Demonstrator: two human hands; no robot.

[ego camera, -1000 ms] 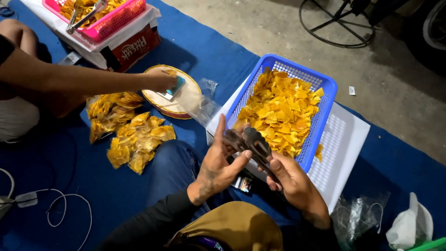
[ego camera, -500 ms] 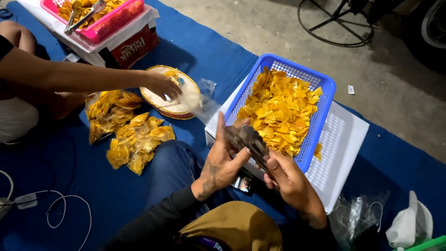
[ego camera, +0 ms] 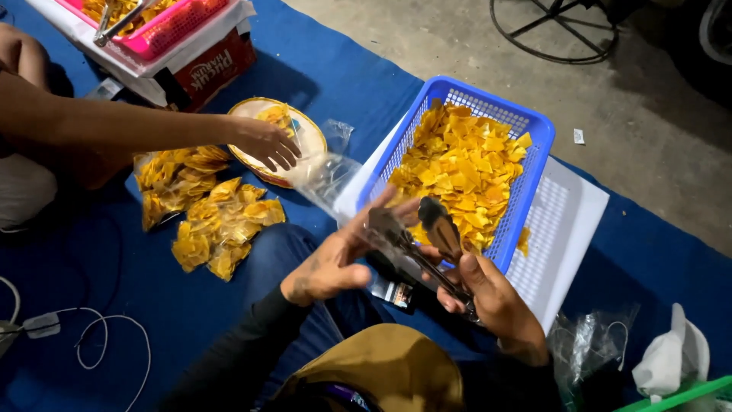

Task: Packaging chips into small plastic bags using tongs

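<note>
My right hand [ego camera: 496, 301] grips metal tongs [ego camera: 427, 236], whose two spoon-like tips point toward a blue plastic basket [ego camera: 526, 175] full of yellow chips [ego camera: 461, 172]. My left hand [ego camera: 335, 259] holds the mouth of a clear plastic bag [ego camera: 328, 179] beside the tongs, in front of the basket. The bag stretches away to the left and looks empty.
Another person's hand [ego camera: 263, 145] reaches over a round plate [ego camera: 301, 130] holding a few chips. Several filled chip bags [ego camera: 210, 210] lie on the blue mat [ego camera: 320, 76]. A pink basket [ego camera: 164, 27] with tongs sits on a box at the back left. White cables [ego camera: 76, 332] lie at the left.
The tongs have spread open and my right hand has shifted right. My left hand has dropped lower on the bag. The other person's hand has let go of the small teal object and opened.
</note>
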